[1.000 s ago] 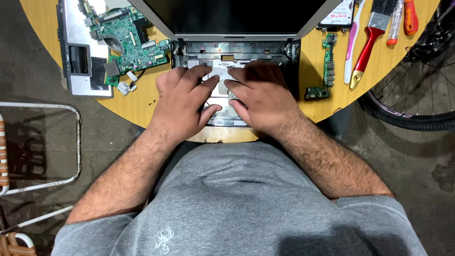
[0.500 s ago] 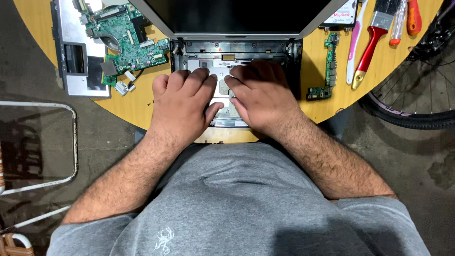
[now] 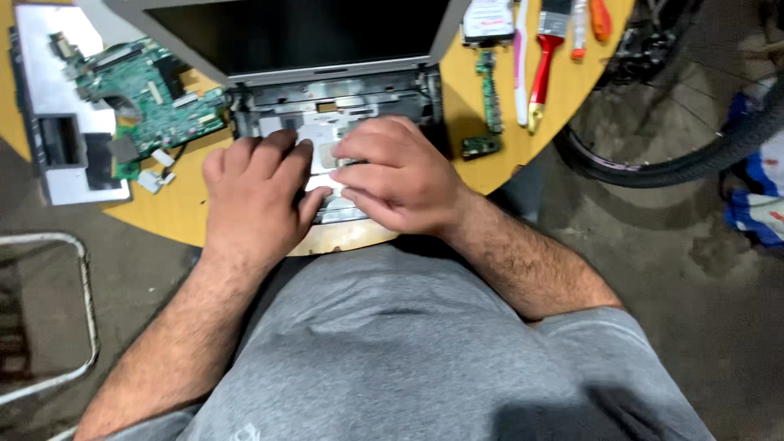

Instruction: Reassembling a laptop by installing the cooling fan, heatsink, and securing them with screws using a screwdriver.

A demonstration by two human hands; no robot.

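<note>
Two hands, left hand (image 3: 255, 196) and right hand (image 3: 400, 175), fingers spread flat on one laptop base (image 3: 327, 131)

Dark laptop screen (image 3: 298, 33) (upright, blank), table's far edge

on my yellow round counter (image 3: 184, 214): a green circuit board (image 3: 143, 94), a red-handled brush (image 3: 545, 61), an orange-handled screwdriver (image 3: 600, 18); a bicycle wheel (image 3: 678, 159) stands beside it.
</note>
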